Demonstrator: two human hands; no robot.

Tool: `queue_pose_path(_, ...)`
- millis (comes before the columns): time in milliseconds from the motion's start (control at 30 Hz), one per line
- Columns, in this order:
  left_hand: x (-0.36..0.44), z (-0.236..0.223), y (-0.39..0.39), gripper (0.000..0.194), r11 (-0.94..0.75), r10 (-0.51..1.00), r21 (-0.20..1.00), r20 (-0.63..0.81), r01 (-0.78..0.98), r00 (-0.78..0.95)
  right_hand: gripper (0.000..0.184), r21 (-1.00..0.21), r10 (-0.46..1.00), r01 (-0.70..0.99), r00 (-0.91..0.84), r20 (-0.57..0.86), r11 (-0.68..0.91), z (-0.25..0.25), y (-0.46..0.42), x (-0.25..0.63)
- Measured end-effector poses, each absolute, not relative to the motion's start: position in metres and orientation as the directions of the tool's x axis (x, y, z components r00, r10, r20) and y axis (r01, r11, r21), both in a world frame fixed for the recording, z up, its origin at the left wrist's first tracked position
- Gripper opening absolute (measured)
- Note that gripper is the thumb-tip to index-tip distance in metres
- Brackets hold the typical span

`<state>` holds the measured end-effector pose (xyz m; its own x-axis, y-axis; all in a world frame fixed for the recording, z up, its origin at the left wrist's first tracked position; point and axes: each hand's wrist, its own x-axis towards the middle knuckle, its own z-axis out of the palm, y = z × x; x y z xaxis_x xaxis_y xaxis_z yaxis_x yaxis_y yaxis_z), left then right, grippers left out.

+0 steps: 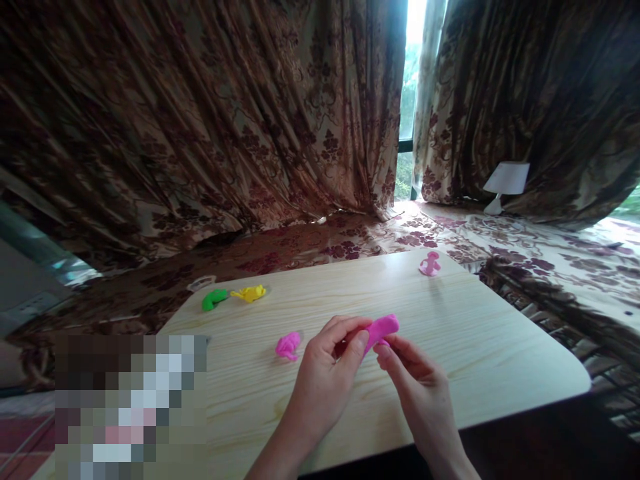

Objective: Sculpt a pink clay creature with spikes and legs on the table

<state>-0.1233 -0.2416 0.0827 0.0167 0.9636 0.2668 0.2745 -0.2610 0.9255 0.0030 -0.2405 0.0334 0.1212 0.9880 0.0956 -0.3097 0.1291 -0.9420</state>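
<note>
Between my two hands, above the table, is a thick strip of pink modelling clay (384,328). My left hand (333,360) pinches its lower left end between thumb and fingers. Close beside it, my right hand (417,377) has thumb and fingertips closed on a small bit of pink at the strip's lower edge; whether that bit is joined to the strip I cannot tell. A separate pink lump of clay (288,346) lies on the table left of my left hand. Farther back are a yellow clay piece (251,293) and a green one (214,299).
The pale wooden table (500,360) has rounded corners. A pink figure-shaped plastic piece (431,264) stands near its far right corner. Behind are patterned curtains (300,120) and a small white lamp (507,179). A pixelated patch covers the lower left.
</note>
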Motion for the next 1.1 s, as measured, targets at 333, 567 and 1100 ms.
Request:
queue_pose_path(333, -0.125, 0.084, -0.242, 0.022, -0.231, 0.973, 0.934, 0.227, 0.273, 0.046, 0.011, -0.944, 0.990, -0.302, 0.068, 0.120, 0.135, 0.030, -0.239, 0.005)
queue_pose_path(567, -0.132, 0.083, -0.233, 0.022, -0.280, 0.959, 0.901, 0.279, 0.332, 0.054, 0.020, -0.962, 0.988, -0.230, -0.011, 0.153, 0.146, 0.025, -0.235, 0.011)
queue_pose_path(1100, -0.154, 0.045, -0.175, 0.025, -0.196, 0.960, 0.834, 0.057, 0.516, 0.273, 0.024, -0.929, 0.968, 0.297, 0.054, 0.247, 0.220, 0.002, -0.223, 0.047)
